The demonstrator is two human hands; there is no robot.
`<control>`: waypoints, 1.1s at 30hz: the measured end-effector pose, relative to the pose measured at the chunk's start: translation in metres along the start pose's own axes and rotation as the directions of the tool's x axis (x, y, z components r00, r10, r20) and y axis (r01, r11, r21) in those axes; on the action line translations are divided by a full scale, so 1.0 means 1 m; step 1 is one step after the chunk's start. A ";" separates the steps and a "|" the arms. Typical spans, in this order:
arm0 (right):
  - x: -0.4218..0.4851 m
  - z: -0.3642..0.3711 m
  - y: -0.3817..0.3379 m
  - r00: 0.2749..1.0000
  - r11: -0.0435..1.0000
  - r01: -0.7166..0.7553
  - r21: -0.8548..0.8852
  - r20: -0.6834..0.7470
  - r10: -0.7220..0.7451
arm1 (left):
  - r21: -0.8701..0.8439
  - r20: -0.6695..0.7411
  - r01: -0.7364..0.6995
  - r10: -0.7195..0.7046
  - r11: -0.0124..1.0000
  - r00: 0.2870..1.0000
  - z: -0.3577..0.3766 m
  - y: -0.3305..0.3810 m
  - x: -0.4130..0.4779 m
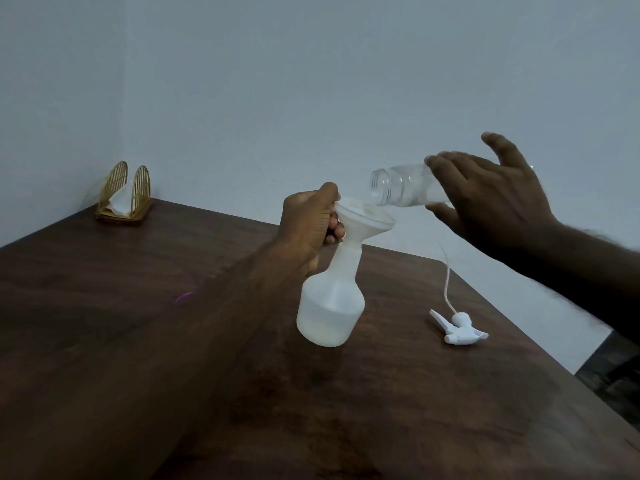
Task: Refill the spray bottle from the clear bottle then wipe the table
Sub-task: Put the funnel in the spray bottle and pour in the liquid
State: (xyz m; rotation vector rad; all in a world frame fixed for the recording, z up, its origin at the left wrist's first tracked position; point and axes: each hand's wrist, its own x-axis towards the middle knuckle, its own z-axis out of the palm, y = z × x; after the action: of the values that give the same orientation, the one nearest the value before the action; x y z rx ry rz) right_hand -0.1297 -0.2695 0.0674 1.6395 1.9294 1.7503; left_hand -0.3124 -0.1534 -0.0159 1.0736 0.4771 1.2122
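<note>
My left hand (pixel 311 216) pinches the funnel (pixel 363 220) seated in the spray bottle (pixel 329 306), mid-table (pixel 138 341). My right hand (pixel 491 192), forearm raised, holds the clear bottle (pixel 401 188) tipped sideways, mouth over the funnel.

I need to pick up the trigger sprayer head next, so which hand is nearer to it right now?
Right. The right hand holds the clear bottle above and behind the sprayer head; the left hand grips the funnel farther left, across the spray bottle.
</note>
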 end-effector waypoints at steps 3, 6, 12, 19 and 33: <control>-0.003 -0.003 -0.006 0.996 0.997 -0.059 0.052 0.075 0.055 | 0.002 0.008 -0.004 0.004 1.000 1.000 -0.001 -0.001 0.000; -0.007 -0.013 -0.018 0.948 0.949 -0.265 0.169 0.224 0.225 | 0.028 -0.002 -0.016 0.016 0.999 1.000 -0.001 -0.002 0.001; -0.020 -0.021 -0.037 0.841 0.638 -0.540 0.549 0.386 0.379 | 0.107 -0.047 -0.005 0.010 0.994 0.999 -0.004 -0.004 0.002; -0.041 -0.041 -0.056 0.729 0.308 -0.665 0.680 0.504 0.463 | 0.196 -0.116 0.005 0.018 0.981 0.993 -0.021 -0.009 0.000; -0.030 -0.056 -0.164 0.805 -0.162 -0.504 0.848 0.529 0.269 | 0.987 0.076 -0.082 0.048 0.140 0.996 -0.181 0.005 -0.039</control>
State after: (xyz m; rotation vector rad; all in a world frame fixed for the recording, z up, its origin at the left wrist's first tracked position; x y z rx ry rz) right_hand -0.2564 -0.2937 -0.0517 2.8045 2.9778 -0.5096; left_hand -0.4709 -0.1158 -0.1031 2.3004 1.3675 0.8219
